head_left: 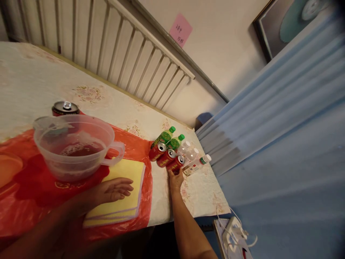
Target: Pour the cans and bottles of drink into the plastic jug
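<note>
My right hand [176,181] is at the can [175,164] at the near right end of a row of three, on the right part of the table [161,203]. My fingers are bent at its lower side, on the near side; whether they have closed round it I cannot tell. My left hand [115,189] has nothing in it: its fingers lie loosely stretched out above the yellow cloth [133,167], and I can't tell whether they touch it.

I judge the can to be thin metal, smooth and a bit slippery, stiff enough for a light hold but easy to dent if I squeeze its middle. The top looks opened, so I would expect little weight, though I cannot see what is inside. The best hold would be thumb and fingers across opposite sides of the body, keeping it upright in case any drink is left.

Room is tight on the far side: the other cans [157,154] stand close by to the left, the green bottles [175,142] beyond them, and the labelled bottle [194,167] just to the right. The jug [71,169], with dark liquid in it, is well apart to the left.
</note>
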`<state>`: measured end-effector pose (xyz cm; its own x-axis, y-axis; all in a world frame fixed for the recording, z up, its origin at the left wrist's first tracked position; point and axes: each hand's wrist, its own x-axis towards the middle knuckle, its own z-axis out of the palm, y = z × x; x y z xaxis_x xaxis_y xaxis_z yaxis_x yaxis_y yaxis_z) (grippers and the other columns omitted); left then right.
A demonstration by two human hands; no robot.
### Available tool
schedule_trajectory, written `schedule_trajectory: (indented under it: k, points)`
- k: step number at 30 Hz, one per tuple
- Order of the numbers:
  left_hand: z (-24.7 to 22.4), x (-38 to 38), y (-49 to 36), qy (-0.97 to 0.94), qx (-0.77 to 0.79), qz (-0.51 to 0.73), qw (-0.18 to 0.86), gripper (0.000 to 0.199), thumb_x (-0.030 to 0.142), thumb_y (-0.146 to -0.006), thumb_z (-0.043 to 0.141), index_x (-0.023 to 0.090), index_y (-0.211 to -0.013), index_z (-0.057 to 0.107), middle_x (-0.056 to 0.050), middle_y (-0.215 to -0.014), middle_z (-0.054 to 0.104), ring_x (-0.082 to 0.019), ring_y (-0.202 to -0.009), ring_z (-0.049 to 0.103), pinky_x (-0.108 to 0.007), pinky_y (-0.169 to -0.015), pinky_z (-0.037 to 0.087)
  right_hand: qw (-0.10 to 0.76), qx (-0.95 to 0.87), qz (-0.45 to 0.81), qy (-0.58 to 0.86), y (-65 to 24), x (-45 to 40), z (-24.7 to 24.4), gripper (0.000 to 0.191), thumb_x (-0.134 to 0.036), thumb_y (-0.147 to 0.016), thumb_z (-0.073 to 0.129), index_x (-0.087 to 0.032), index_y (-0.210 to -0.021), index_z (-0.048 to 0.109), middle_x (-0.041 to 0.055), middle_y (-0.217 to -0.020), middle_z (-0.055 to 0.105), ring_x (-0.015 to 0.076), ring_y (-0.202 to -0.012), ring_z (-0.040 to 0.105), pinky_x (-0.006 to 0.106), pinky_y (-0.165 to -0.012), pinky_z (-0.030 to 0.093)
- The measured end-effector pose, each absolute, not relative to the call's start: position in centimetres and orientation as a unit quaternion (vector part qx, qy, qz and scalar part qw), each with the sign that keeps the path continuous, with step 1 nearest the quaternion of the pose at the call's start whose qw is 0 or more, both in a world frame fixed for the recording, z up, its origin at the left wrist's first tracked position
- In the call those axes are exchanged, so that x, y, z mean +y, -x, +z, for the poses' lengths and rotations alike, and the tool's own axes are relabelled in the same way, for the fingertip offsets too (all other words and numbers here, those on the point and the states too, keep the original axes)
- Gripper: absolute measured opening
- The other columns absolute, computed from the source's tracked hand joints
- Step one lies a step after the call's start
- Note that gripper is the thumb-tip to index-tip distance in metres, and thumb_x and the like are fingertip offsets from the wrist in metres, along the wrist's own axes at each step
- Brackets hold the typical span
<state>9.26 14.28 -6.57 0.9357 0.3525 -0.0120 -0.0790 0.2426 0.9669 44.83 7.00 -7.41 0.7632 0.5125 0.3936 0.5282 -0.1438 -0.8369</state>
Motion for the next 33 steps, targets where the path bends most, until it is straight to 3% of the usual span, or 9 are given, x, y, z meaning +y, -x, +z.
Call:
schedule_trajectory:
  k: [16, 25, 33]
  points:
    - [-7.5, 14.1, -9.7, -0.593, 0.122, 0.145, 0.783, 0.077, 0.058, -0.079, 0.069, 0.022, -0.143, 0.047, -0.015, -0.138, 0.06, -0.035, -0.129, 0.054, -0.046, -0.106, 0.045, 0.544, -0.337, -0.016, 0.768, -44.5, 6.8, -6.9, 0.043, -0.037, -0.064, 0.073, -0.015, -0.099, 0.064, 0.0074, -0.085, 0.073, 0.021, -0.071, 0.063, 0.031, -0.069, 0.049]
    - [-7.9, 14.2, -9.6, -0.578, 0.111, 0.15, 0.795, 0.069, 0.052, -0.082, 0.07, 0.023, -0.14, 0.048, -0.014, -0.137, 0.06, -0.033, -0.129, 0.054, -0.044, -0.106, 0.045, 0.534, -0.329, -0.023, 0.778, -44.9, 6.9, -7.5, 0.048, -0.04, -0.063, 0.075, -0.013, -0.101, 0.065, 0.0082, -0.083, 0.074, 0.0218, -0.07, 0.063, 0.031, -0.068, 0.049]
    - [-5.0, 13.0, -8.7, -0.547, 0.108, 0.171, 0.812, 0.062, 0.044, -0.081, 0.075, 0.018, -0.132, 0.053, -0.012, -0.128, 0.064, -0.03, -0.124, 0.057, -0.041, -0.104, 0.046, 0.535, -0.334, -0.009, 0.776, -45.3, 6.7, -8.3, 0.057, -0.047, -0.062, 0.073, -0.014, -0.107, 0.064, 0.0089, -0.088, 0.074, 0.0236, -0.074, 0.066, 0.033, -0.07, 0.051]
